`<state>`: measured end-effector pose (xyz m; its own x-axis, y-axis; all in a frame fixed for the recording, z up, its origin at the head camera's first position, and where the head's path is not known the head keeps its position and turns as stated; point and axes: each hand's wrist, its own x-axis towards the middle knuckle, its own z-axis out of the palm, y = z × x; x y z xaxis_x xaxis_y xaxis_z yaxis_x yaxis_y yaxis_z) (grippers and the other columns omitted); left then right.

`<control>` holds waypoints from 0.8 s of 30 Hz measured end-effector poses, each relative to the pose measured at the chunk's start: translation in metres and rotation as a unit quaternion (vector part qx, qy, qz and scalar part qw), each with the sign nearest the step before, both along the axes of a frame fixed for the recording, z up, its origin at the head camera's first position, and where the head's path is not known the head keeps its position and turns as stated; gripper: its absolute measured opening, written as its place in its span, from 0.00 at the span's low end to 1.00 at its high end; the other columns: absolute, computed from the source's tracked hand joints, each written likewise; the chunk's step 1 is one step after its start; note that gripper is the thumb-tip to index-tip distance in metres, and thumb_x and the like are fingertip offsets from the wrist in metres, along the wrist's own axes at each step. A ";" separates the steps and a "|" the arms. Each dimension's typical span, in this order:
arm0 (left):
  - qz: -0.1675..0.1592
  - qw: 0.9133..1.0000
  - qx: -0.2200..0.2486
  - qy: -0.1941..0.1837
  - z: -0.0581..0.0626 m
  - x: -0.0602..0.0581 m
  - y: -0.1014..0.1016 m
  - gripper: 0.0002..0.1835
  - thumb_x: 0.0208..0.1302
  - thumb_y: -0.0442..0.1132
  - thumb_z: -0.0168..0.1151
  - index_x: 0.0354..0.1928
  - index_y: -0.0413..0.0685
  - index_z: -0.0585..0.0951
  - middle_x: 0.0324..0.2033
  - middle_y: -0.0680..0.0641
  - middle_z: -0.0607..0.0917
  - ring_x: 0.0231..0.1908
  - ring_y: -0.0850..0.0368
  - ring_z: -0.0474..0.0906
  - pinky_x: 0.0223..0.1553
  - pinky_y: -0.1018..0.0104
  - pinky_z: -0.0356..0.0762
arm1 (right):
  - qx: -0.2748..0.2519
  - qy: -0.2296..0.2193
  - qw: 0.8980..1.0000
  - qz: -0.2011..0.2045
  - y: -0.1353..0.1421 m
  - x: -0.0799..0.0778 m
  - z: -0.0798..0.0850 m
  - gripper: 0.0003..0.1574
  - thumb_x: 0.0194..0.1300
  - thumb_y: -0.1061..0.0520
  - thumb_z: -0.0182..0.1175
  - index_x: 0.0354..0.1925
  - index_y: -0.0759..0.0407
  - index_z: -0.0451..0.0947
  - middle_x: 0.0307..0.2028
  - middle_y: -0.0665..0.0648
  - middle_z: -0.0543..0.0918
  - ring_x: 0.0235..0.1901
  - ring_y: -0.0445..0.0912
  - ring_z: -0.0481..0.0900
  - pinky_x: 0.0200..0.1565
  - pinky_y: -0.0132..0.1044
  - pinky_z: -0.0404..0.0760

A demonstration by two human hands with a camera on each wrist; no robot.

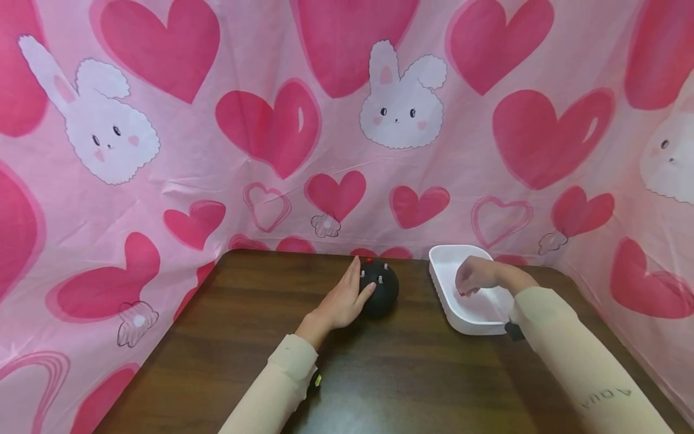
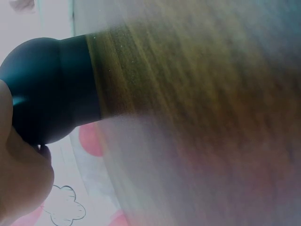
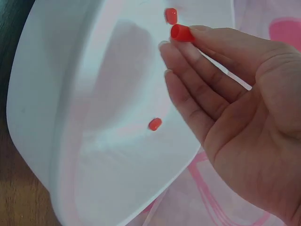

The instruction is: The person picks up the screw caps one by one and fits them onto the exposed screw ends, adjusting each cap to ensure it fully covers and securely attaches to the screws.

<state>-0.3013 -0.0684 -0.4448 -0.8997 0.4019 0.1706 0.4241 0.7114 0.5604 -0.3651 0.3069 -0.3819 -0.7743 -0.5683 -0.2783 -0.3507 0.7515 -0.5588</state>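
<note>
In the head view my left hand (image 1: pixel 341 301) rests against the left side of a black ball (image 1: pixel 382 298), fingers straight along it and thumb across its front. Several short pale pegs (image 1: pixel 381 279) stick out of the ball's upper part, and a small red cap (image 1: pixel 369 260) shows at its top. The left wrist view shows the ball (image 2: pixel 42 89) on a short, wide black base. Over the white tray, my right hand (image 1: pixel 477 276) pinches a small hollow red cap (image 3: pixel 181 33) between thumb and forefinger, the other fingers loosely extended.
The white tray (image 1: pixel 461 325) stands at the right of the brown wooden table (image 1: pixel 379 374). Inside lie two more red pieces, one (image 3: pixel 171 16) just beyond the pinched cap and one (image 3: pixel 155 124) nearer the tray's end. A pink heart-patterned cloth (image 1: pixel 336 150) hangs behind and beside the table.
</note>
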 end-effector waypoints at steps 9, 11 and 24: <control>-0.006 1.000 0.002 0.006 -0.003 -0.001 0.000 0.47 0.77 0.66 0.40 0.82 0.45 0.37 0.82 0.45 0.42 0.80 0.49 0.43 0.77 0.49 0.51 | -0.059 0.058 0.997 0.005 -0.003 0.005 0.011 0.06 0.65 0.66 0.66 0.38 0.70 0.85 0.31 0.58 0.88 0.33 0.48 0.84 0.39 0.41 0.86; -0.005 1.000 0.003 0.005 -0.003 -0.001 0.000 0.47 0.77 0.66 0.40 0.82 0.45 0.38 0.82 0.45 0.42 0.80 0.49 0.43 0.77 0.50 0.51 | -0.066 0.067 0.996 0.003 -0.005 0.007 0.014 0.07 0.66 0.66 0.65 0.40 0.70 0.85 0.32 0.58 0.88 0.34 0.50 0.85 0.40 0.42 0.87; 0.001 1.000 -0.002 -0.003 -0.001 -0.001 0.000 0.47 0.77 0.66 0.40 0.82 0.47 0.37 0.82 0.48 0.40 0.81 0.52 0.41 0.77 0.53 0.49 | -0.149 0.116 0.982 -0.028 -0.015 0.011 0.019 0.07 0.67 0.67 0.64 0.42 0.70 0.86 0.34 0.62 0.88 0.37 0.52 0.85 0.44 0.34 0.84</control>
<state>-0.3018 -0.0684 -0.4460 -0.9012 0.4010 0.1643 0.4199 0.7147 0.5593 -0.3540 0.2918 -0.3625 -0.8301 -0.5518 0.0802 -0.4561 0.5893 -0.6668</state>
